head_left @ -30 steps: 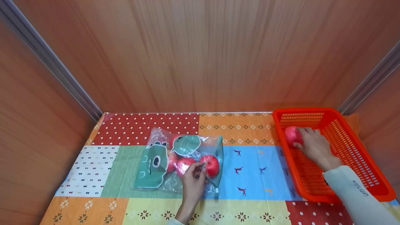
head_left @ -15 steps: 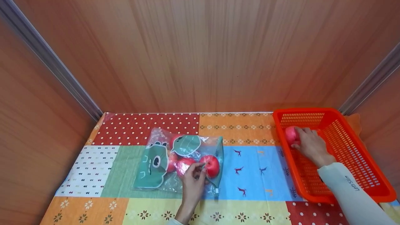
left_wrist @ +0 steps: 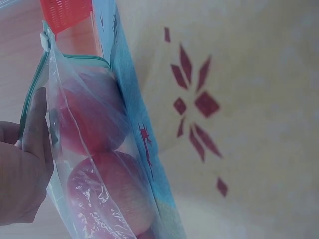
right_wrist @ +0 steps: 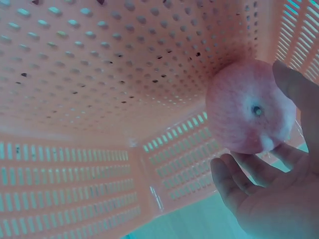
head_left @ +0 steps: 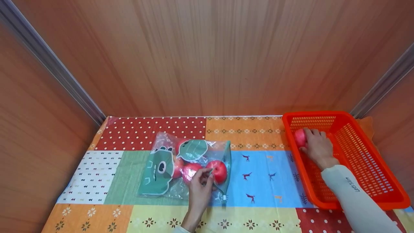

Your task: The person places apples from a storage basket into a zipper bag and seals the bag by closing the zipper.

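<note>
A clear zip bag (head_left: 155,187) with green cartoon prints lies on the cloth with several red apples (head_left: 220,171) inside. My left hand (head_left: 200,191) pinches the near edge of its mouth. In the left wrist view the green zip strips (left_wrist: 79,59) spread apart, with a white slider (left_wrist: 45,42) at their end and two apples (left_wrist: 109,194) pressed against the plastic. Inside the orange-red basket (head_left: 310,191), my right hand (head_left: 318,147) grips a pinkish-red apple (right_wrist: 244,109) by the left wall, thumb on one side and fingers on the other.
A patchwork tablecloth (head_left: 262,191) covers the table, and blue cloth lies between bag and basket. Wood-patterned panels (head_left: 207,58) rise behind and at both sides. The basket's slotted walls stand close around my right hand.
The right hand and forearm have shifted left and slightly away, pushing close to the basket's left wall with the apple. Left hand and bag hold still.
</note>
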Demonstrator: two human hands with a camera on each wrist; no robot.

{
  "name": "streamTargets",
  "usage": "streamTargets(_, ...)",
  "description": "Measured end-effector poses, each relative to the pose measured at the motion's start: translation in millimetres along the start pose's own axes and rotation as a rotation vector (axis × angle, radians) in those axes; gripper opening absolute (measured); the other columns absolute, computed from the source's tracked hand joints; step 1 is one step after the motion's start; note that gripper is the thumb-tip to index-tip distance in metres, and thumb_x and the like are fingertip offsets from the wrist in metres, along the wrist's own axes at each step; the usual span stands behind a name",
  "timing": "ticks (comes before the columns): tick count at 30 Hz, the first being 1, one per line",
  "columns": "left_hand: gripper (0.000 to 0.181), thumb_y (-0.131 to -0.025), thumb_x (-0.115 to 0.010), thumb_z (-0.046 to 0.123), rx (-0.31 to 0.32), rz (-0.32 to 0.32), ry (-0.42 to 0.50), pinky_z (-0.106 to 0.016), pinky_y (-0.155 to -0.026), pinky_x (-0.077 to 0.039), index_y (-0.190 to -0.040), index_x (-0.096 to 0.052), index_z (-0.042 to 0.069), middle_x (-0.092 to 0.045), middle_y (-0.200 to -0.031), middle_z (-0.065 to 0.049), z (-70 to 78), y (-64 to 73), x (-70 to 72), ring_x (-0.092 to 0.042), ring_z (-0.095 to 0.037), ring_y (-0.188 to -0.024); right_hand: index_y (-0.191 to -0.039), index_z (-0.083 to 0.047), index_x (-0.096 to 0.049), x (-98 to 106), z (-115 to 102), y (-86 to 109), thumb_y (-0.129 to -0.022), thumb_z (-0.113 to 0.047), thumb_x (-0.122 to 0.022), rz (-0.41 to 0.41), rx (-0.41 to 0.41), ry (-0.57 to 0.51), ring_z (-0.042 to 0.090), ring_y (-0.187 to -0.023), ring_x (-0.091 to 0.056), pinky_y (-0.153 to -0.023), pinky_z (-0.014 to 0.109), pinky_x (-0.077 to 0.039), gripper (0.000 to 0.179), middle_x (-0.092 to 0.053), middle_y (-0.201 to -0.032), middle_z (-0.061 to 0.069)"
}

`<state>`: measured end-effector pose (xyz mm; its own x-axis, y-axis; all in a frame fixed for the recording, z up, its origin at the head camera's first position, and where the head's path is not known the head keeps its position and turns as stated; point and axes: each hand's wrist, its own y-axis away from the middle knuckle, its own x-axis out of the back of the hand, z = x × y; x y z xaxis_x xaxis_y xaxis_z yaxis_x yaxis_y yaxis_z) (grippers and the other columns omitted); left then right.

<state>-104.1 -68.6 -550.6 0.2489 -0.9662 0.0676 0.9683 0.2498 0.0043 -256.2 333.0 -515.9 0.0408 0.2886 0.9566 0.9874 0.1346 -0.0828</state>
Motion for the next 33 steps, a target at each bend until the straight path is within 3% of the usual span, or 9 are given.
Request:
streamTargets(21,0.022,-0.098,-0.065,-0.005,0.009,-0.012,0.016,-0.031,-0.062,-0.063,-0.120,-0.069,-0.001,-0.064,-0.098,-0.013,0.5,0.5,-1.3,-0.066,-0.020,-0.076,-0.147,0.007,-0.041,-3.3,4.5,-5.8,-0.088,-0.016,-0.085,0.051,-0.055,-0.005,0.053,-0.111,-0.045,-0.103,0.078,-0.044,0.078,-0.050,-0.128,0.036)
streamTargets(33,0.023,-0.099,-0.066,-0.004,0.024,-0.014,-0.013,-0.032,-0.063,-0.063,-0.121,-0.069,0.000,-0.064,-0.100,-0.012,2.9,0.9,0.4,-0.066,-0.021,-0.077,-0.144,0.006,-0.045,3.4,4.7,-2.6,-0.088,-0.015,-0.085,0.042,-0.069,-0.102,0.050,-0.111,-0.045,-0.099,0.075,-0.049,0.072,-0.053,-0.127,0.034)
